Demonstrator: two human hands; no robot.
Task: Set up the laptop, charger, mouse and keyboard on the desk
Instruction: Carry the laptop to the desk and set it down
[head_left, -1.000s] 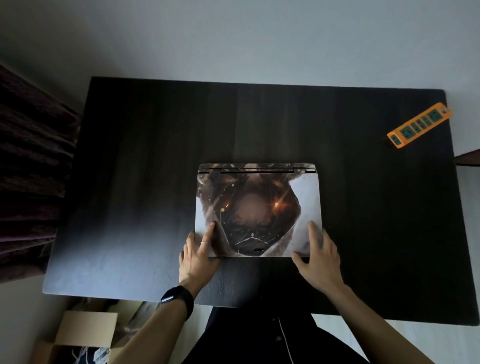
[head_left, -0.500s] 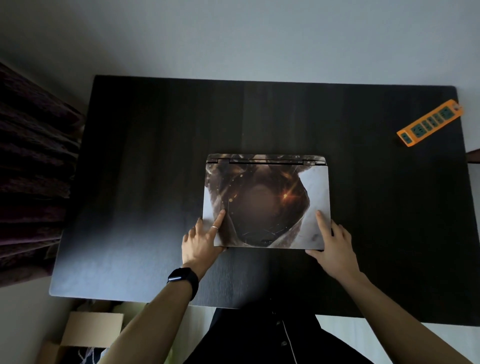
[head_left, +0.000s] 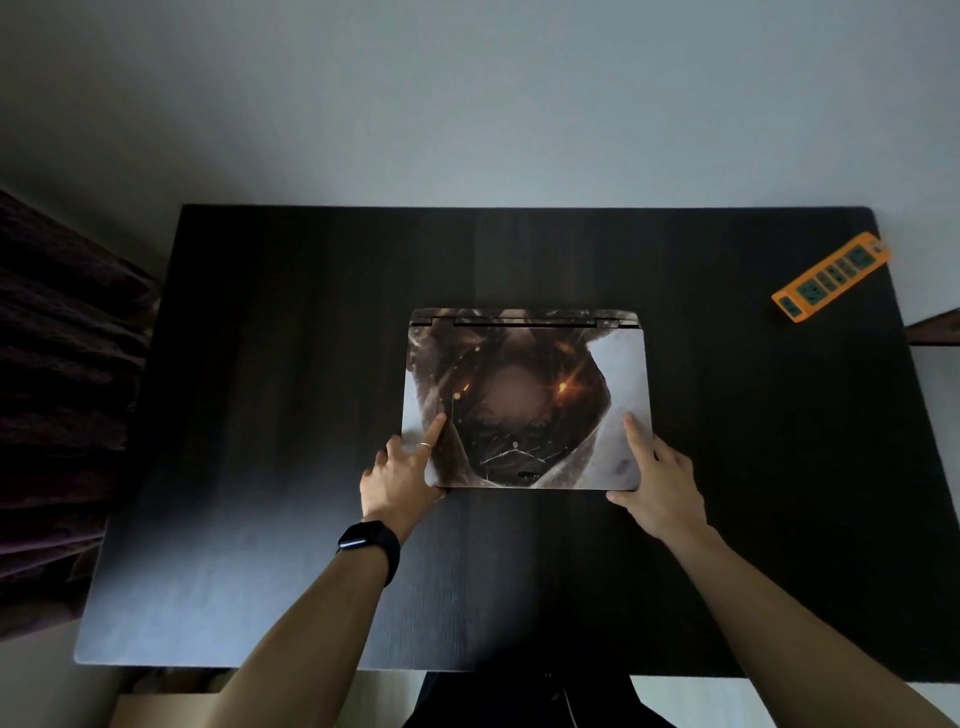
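Laptop (head_left: 524, 400) closed, flat near middle of table (head_left: 260, 415), held at its two near corners.
Left hand (head_left: 400, 475) and right hand (head_left: 657, 483) each pinch a front corner: index finger on the lid, thumb at the front edge. I read that as a grip for squaring it up or lifting the lid. Hinge faces away, so the screen should open toward me. Bare table on all sides. Orange power strip (head_left: 831, 277) sits at the far right corner, well apart, so the charger lead has to reach there. Charger, mouse and keyboard not in view.
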